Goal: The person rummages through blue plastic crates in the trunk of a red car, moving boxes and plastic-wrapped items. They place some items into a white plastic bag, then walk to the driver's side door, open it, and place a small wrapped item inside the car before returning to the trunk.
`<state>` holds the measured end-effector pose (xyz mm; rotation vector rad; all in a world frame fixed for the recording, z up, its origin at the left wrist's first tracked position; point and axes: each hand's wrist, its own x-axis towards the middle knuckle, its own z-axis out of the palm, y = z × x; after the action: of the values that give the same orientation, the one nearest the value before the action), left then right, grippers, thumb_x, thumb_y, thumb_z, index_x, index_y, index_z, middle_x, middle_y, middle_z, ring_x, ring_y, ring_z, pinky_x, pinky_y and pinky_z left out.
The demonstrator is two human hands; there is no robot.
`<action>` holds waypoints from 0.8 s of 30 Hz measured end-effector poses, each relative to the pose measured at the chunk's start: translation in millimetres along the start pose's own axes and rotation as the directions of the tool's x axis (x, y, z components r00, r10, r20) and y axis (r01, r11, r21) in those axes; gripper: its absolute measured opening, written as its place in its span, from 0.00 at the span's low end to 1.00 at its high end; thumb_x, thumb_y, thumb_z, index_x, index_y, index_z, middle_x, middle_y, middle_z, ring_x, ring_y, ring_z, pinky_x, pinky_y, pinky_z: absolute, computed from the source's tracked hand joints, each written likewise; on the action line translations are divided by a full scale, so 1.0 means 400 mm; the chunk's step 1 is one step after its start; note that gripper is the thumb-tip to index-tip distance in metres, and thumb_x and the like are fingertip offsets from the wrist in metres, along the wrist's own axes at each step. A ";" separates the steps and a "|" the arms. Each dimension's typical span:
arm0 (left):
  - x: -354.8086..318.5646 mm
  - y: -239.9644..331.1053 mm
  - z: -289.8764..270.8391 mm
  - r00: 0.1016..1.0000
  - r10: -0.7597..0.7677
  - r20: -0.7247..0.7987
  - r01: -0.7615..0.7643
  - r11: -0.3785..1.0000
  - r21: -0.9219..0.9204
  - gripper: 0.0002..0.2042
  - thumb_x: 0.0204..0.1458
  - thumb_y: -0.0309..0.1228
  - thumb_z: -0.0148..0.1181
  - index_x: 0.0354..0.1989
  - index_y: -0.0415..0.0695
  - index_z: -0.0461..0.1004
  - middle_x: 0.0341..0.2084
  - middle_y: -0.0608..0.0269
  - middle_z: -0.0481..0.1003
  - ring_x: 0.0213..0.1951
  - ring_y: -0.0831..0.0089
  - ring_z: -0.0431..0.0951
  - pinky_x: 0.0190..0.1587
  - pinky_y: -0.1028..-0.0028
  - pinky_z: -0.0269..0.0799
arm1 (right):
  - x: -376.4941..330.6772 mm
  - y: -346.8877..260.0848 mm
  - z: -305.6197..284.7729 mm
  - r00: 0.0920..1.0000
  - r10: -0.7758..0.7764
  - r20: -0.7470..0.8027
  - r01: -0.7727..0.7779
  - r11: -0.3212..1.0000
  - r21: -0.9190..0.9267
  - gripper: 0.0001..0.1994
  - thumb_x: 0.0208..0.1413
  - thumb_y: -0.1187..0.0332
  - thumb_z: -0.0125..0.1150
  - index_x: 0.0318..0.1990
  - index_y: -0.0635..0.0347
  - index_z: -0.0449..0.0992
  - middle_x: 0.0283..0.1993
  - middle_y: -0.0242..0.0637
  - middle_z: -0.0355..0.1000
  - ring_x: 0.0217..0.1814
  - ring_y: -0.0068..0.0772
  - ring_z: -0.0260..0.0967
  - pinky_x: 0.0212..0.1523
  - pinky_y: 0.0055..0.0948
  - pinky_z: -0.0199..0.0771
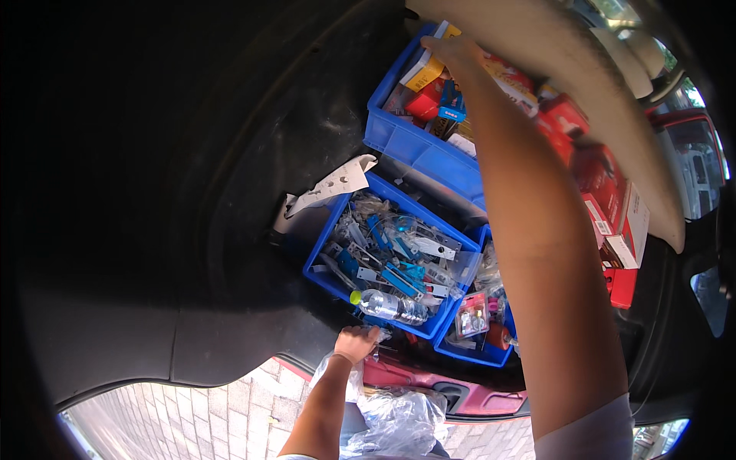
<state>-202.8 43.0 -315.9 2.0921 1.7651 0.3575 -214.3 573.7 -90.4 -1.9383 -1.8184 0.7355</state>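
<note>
Right hand [454, 52] reaches deep into the far bin [414, 146], fingers curled onto the boxes [429, 84] there (whether it has closed on one I cannot tell). Left hand [356, 343] pinches a clear bag [399, 418] at the trunk lip. Lifting straight up would best clear the bin wall; the near bin [383, 257], bottle [391, 307] and red cartons [613, 207] crowd both sides.

The crates [418, 149] are smooth blue plastic. The bottle [391, 307] is clear, glossy plastic; the bag [399, 418] is thin crinkled film. The boxes [613, 199] look like glossy cardboard.
</note>
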 end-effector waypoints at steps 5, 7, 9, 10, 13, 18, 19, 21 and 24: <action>0.011 0.000 0.012 1.000 -0.004 0.002 0.004 1.000 -0.005 0.10 0.35 0.35 0.59 0.27 0.51 0.66 0.13 0.70 0.69 0.18 0.70 0.72 0.21 0.70 0.66 | -0.018 -0.027 0.043 1.000 -0.004 0.030 0.011 0.969 -0.247 0.26 0.38 0.46 0.63 0.40 0.57 0.75 0.39 0.40 0.73 0.41 0.33 0.71 0.37 0.27 0.72; 0.021 0.028 0.011 1.000 0.000 -0.016 0.000 1.000 0.011 0.07 0.37 0.34 0.56 0.26 0.52 0.65 0.13 0.72 0.69 0.18 0.72 0.72 0.21 0.71 0.66 | -0.006 -0.004 0.037 0.998 -0.065 -0.014 0.057 0.941 -0.334 0.27 0.40 0.45 0.61 0.41 0.58 0.75 0.40 0.41 0.73 0.44 0.36 0.71 0.41 0.30 0.72; 0.028 0.020 0.044 0.999 0.021 -0.025 -0.021 1.000 -0.012 0.08 0.36 0.34 0.56 0.27 0.52 0.66 0.13 0.72 0.69 0.18 0.72 0.72 0.21 0.71 0.66 | 0.000 0.038 0.012 0.955 -0.246 -0.163 0.153 0.887 -0.436 0.26 0.46 0.46 0.56 0.39 0.61 0.76 0.35 0.43 0.74 0.39 0.33 0.73 0.38 0.32 0.72; 0.029 0.006 0.040 1.000 0.013 -0.023 -0.014 1.000 -0.023 0.09 0.36 0.34 0.57 0.27 0.52 0.66 0.13 0.72 0.69 0.19 0.72 0.72 0.21 0.71 0.67 | -0.011 0.032 -0.024 0.965 -0.221 -0.141 0.175 0.943 -0.281 0.24 0.47 0.48 0.56 0.40 0.62 0.76 0.37 0.44 0.73 0.41 0.32 0.72 0.40 0.32 0.71; 0.028 0.001 0.032 1.000 0.006 -0.016 -0.007 1.000 -0.026 0.11 0.34 0.34 0.58 0.28 0.52 0.66 0.13 0.71 0.68 0.20 0.72 0.72 0.22 0.71 0.67 | 0.034 0.078 -0.162 0.937 -0.281 -0.209 0.295 0.955 0.039 0.22 0.48 0.52 0.56 0.40 0.62 0.76 0.39 0.45 0.73 0.41 0.30 0.70 0.40 0.32 0.69; 0.030 -0.002 0.035 1.000 0.017 -0.007 -0.017 1.000 0.016 0.10 0.35 0.34 0.58 0.27 0.52 0.66 0.12 0.71 0.68 0.19 0.72 0.72 0.21 0.70 0.67 | -0.111 0.259 -0.271 0.853 -0.501 -0.148 0.506 0.863 -0.004 0.21 0.46 0.51 0.57 0.36 0.61 0.77 0.30 0.45 0.74 0.34 0.39 0.73 0.36 0.33 0.71; 0.035 -0.003 0.031 0.999 0.032 -0.003 -0.031 0.999 0.032 0.09 0.35 0.34 0.58 0.27 0.52 0.66 0.12 0.71 0.68 0.19 0.72 0.72 0.21 0.70 0.67 | -0.133 0.282 -0.257 0.856 -0.514 -0.065 0.506 0.856 -0.101 0.23 0.46 0.49 0.57 0.36 0.63 0.77 0.29 0.46 0.74 0.35 0.40 0.73 0.36 0.33 0.71; 0.029 0.001 0.018 1.000 0.006 -0.002 -0.006 0.998 0.068 0.09 0.35 0.34 0.58 0.27 0.52 0.66 0.12 0.71 0.68 0.19 0.71 0.72 0.21 0.70 0.67 | -0.195 0.232 -0.178 0.955 -0.282 0.092 0.297 0.903 -0.311 0.30 0.43 0.43 0.58 0.40 0.66 0.74 0.38 0.47 0.72 0.39 0.41 0.72 0.36 0.35 0.72; 0.062 0.044 0.033 1.000 0.003 -0.006 -0.003 0.997 0.081 0.10 0.34 0.34 0.59 0.27 0.52 0.66 0.12 0.71 0.69 0.19 0.71 0.72 0.21 0.70 0.67 | -0.200 0.151 -0.136 0.983 -0.169 -0.066 0.128 0.904 -0.407 0.41 0.38 0.36 0.57 0.50 0.66 0.67 0.49 0.45 0.67 0.46 0.40 0.70 0.39 0.35 0.73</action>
<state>-177.3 63.3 -321.3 2.1514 1.8083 0.2987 -135.1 493.1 -74.6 -2.0002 -2.1542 0.2176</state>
